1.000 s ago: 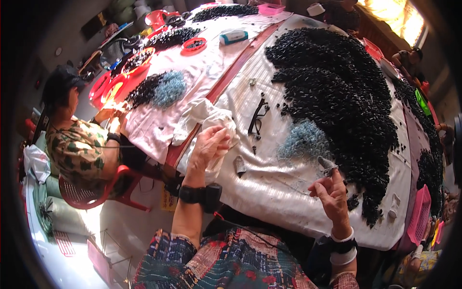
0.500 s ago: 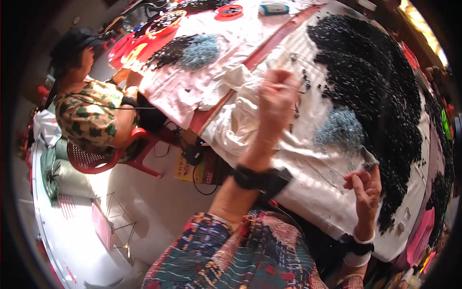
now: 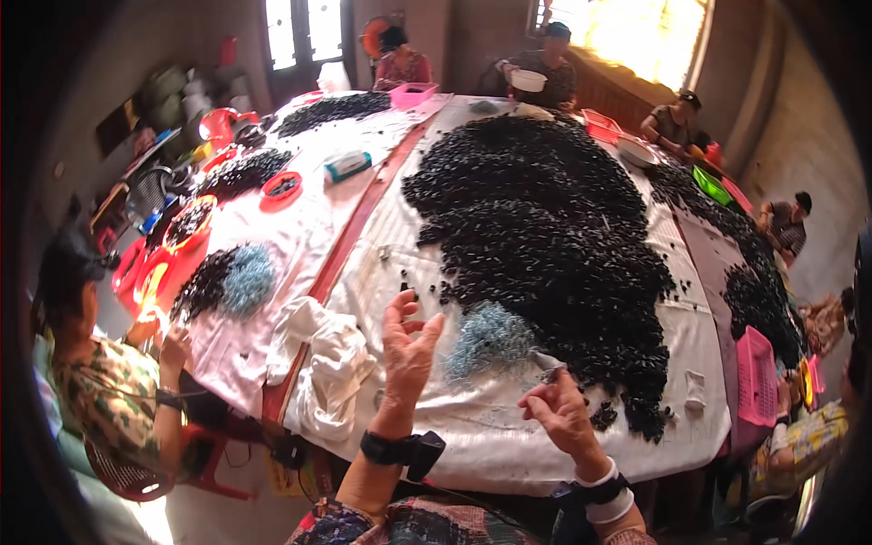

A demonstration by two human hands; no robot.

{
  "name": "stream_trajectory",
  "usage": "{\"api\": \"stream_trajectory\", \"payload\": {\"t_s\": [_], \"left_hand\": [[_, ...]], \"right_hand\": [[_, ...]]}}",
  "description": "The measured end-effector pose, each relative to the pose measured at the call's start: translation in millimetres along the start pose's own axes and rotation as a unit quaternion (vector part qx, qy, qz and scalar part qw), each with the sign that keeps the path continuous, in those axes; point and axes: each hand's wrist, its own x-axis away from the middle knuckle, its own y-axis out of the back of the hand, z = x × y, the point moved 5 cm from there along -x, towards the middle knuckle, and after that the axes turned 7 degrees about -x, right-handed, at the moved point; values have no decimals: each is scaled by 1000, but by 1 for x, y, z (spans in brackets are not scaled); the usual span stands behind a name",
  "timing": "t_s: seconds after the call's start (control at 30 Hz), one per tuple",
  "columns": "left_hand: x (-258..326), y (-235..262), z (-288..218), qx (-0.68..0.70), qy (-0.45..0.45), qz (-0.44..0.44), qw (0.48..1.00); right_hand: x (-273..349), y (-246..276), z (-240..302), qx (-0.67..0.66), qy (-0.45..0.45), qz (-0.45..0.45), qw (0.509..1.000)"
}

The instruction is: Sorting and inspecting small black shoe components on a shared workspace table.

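Observation:
My left hand (image 3: 411, 354) is raised over the white cloth, palm turned inward and fingers apart. Just beyond its fingertips lie a few small black pieces (image 3: 404, 274). To its right sits a pile of fine pale-blue bits (image 3: 490, 341), against the near edge of a broad heap of small glossy black pieces (image 3: 545, 236). At that heap's near end is my right hand (image 3: 565, 416), with a grey covering (image 3: 546, 361) on one outstretched fingertip. Its other fingers are loosely bent, and no held piece shows. Both wrists wear dark bands.
A crumpled white cloth (image 3: 331, 368) lies left of my left hand. Beyond the red strip are another blue pile (image 3: 248, 280) and a red bowl (image 3: 282, 186). A pink basket (image 3: 757, 374) stands at right. Several people sit around the table, one (image 3: 118, 381) close on my left.
The view has swung up and rightward, bringing the far side of the table into sight. My left hand, blurred before, has come nearer to me. My right hand stays beside the blue pile.

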Motion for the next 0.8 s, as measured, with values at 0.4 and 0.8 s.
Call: {"api": "stream_trajectory", "payload": {"t_s": [0.4, 0.8], "left_hand": [[-7, 4, 37, -29, 174, 171, 969], [-71, -75, 51, 206, 181, 139, 952]], "right_hand": [[-5, 19, -18, 28, -18, 4, 999], [-71, 82, 13, 55, 102, -225, 967]]}}
